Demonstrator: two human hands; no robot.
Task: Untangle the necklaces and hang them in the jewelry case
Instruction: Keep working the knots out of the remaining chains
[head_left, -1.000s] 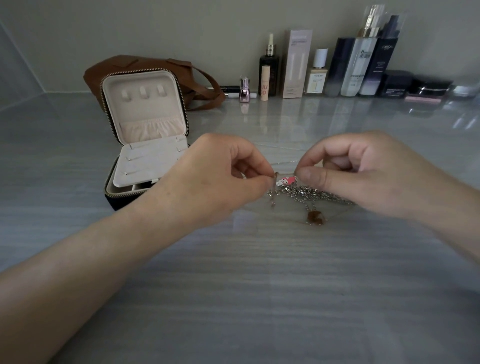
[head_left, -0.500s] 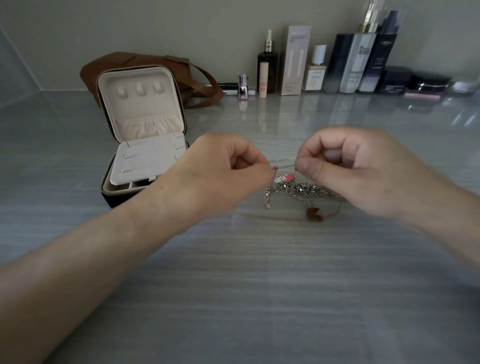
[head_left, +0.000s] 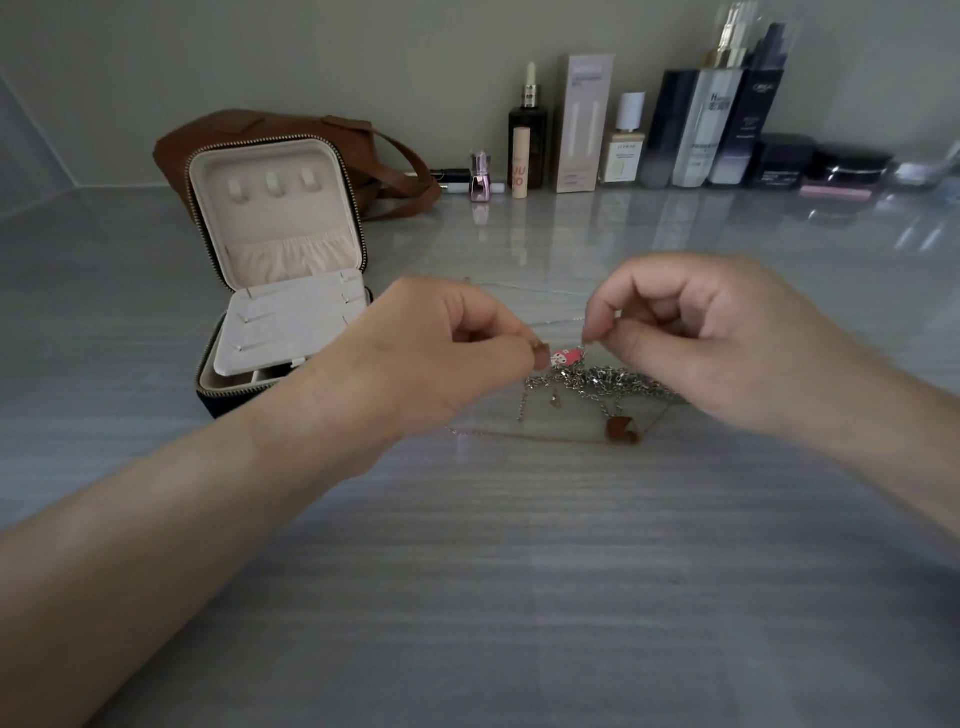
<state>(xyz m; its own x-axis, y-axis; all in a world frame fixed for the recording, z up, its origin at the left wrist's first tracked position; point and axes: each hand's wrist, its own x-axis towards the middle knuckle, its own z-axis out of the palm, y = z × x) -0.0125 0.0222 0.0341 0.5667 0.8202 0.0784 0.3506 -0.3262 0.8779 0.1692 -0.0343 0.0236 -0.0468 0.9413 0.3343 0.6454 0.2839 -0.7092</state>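
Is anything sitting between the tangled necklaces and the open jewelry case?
Only the person's own left hand, which pinches the tangled necklaces and lies between them and the jewelry case. No object on the counter blocks that path; the case stands open.

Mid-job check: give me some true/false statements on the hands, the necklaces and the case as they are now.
1. The jewelry case stands open. True.
2. A necklace already hangs in the case. False: its hooks are bare; the necklaces lie tangled on the table.
3. The left hand and the right hand both pinch at the tangle. True.
4. The case stands to the right of the hands. False: it stands to their left.
5. The pink charm lies between the two hands. True.
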